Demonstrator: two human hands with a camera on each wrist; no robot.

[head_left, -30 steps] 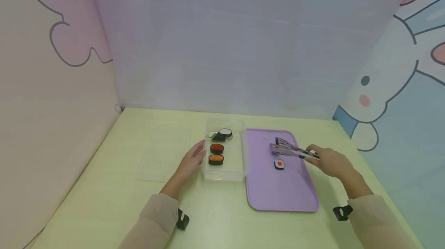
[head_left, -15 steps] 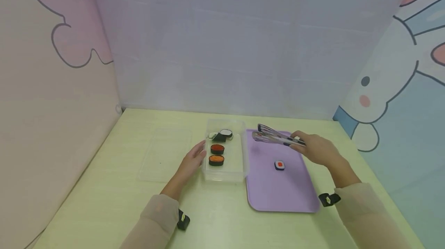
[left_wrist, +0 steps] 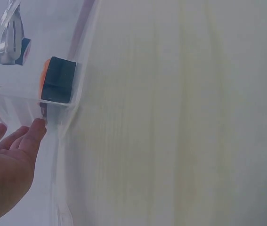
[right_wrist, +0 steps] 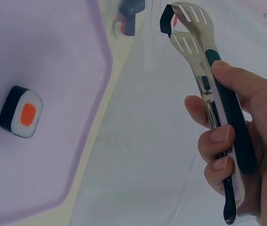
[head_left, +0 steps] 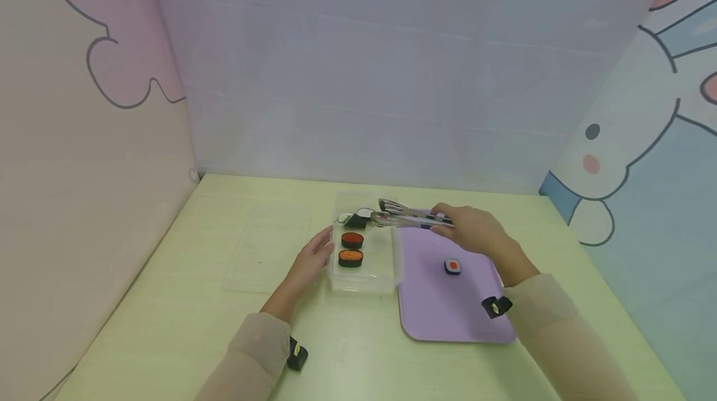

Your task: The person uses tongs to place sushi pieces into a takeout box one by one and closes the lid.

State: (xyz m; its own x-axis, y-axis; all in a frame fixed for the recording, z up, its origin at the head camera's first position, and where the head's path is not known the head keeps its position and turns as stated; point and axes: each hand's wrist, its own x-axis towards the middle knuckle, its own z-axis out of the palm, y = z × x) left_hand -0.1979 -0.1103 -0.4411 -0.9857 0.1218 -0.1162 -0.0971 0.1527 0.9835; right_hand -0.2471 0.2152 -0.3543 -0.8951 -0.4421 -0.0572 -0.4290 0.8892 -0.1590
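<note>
Bench (head_left: pixel 168 339) carries a purple tray (head_left: pixel 448 317) beside a clear container (head_left: pixel 366 279). Container's left wall is touched by the left hand (head_left: pixel 309 264), grip slack with fingers straight. Tongs (head_left: pixel 411 217) are clasped in the right hand (head_left: pixel 476 231), tips over the container's far end. One sushi roll (head_left: pixel 452 266) lies on the tray; three pieces (head_left: pixel 350 258) are seen in the container.

Box wall (head_left: pixel 394 245) beside tray (head_left: pixel 442 314)
</note>
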